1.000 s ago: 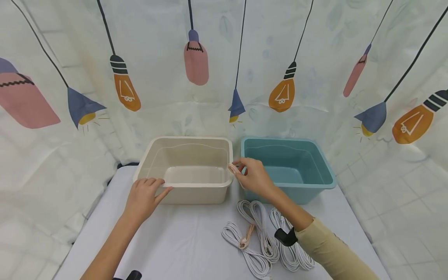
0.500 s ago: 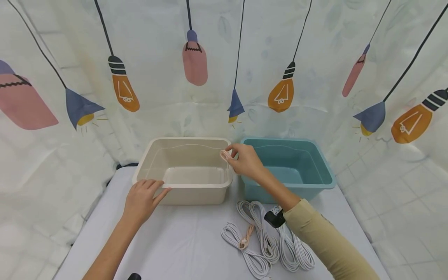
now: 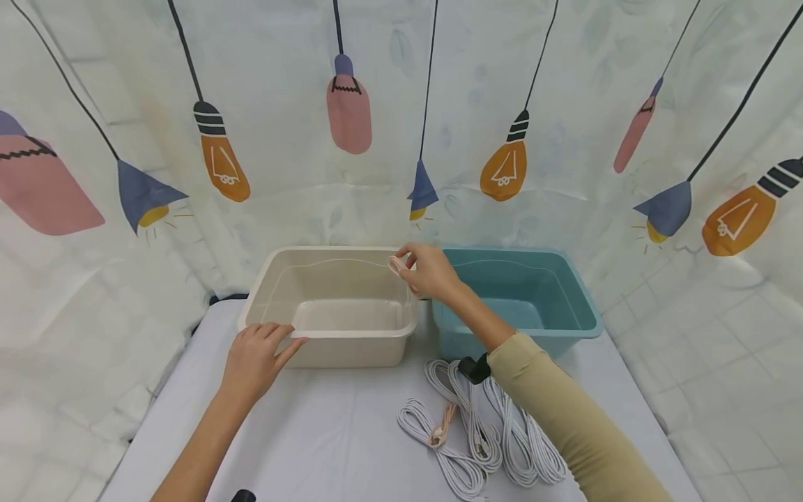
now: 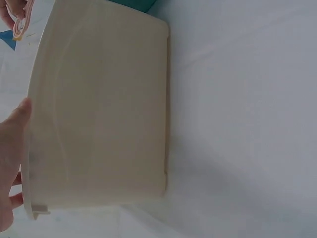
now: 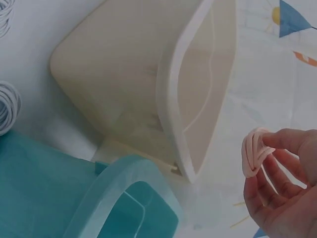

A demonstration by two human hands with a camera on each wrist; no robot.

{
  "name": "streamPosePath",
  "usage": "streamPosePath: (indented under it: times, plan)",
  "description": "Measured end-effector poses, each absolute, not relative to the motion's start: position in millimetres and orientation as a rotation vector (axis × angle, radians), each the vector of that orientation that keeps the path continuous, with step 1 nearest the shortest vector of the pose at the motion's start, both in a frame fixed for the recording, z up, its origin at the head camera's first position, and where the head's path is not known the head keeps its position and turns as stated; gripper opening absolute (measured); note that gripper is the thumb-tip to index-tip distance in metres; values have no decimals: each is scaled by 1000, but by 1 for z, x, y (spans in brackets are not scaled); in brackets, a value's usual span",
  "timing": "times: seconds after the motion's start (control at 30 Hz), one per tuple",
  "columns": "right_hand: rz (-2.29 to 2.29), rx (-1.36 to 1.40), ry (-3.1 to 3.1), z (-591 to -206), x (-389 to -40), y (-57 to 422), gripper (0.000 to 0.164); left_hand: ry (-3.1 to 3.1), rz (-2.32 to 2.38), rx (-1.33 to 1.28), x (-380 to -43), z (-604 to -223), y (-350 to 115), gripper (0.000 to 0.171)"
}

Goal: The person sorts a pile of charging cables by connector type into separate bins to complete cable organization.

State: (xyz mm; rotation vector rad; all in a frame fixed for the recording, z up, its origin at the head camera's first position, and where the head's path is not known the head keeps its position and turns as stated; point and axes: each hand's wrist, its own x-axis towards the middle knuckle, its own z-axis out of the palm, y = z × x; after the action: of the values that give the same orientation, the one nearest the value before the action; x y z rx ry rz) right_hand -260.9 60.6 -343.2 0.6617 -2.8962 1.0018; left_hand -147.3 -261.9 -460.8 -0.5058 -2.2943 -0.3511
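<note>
**Pale pink coiled cable (image 3: pixel 396 265) held at the beige bin**

Head view: The right hand (image 3: pixel 431 270) pinches the pink coil between thumb and fingertips. The coil is above the right end of the beige rectangular plastic bin (image 3: pixel 351 352), near its far corner. The left hand (image 3: pixel 256 357) rests on the bin's near-left rim, thumb spread wide from the fingers. A teal rectangular plastic bin (image 3: pixel 564 334) stands just to the right. White bundled cables (image 3: pixel 483 446) and a short peach-coloured cable (image 3: pixel 441 427) lie in front of it.

Left wrist view: The left thumb bears on the rim; the hand is partly cropped.

Right wrist view: The coil is apart from both bins. Only its end is pinched, and no tie is discernible.

Possible faults:
- Loose pinch: the coil may slip, unravel or drop into the gap between the bins.
- Excess left-hand pressure: the beige bin may tip or slide.
- Low right forearm: the tan sleeve (image 3: pixel 564 418) or black wrist mount (image 3: pixel 475 368) may snag the white bundles.

Surface and room: A white cloth, lightly creased, covers the table (image 3: pixel 339 432). Behind it hangs a pale curtain (image 3: pixel 282 70) printed with orange, pink and blue lamps.
</note>
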Motion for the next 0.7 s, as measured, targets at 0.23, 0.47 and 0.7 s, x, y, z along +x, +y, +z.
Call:
streamPosePath:
  times: [0.23,0.47,0.7]
  plan:
    - [1013,621,-2939,-343,-274,54,33,-2308,-361,-508,-147,-458,-261,85]
    - [1004,596,-2945,-341,-286,45,34,-2317,-375,-503,-147,-456,-260,85]
    - [928,614,-2951,-340,-297,39,33,-2320,-391,-505,-147,-456,-259,86]
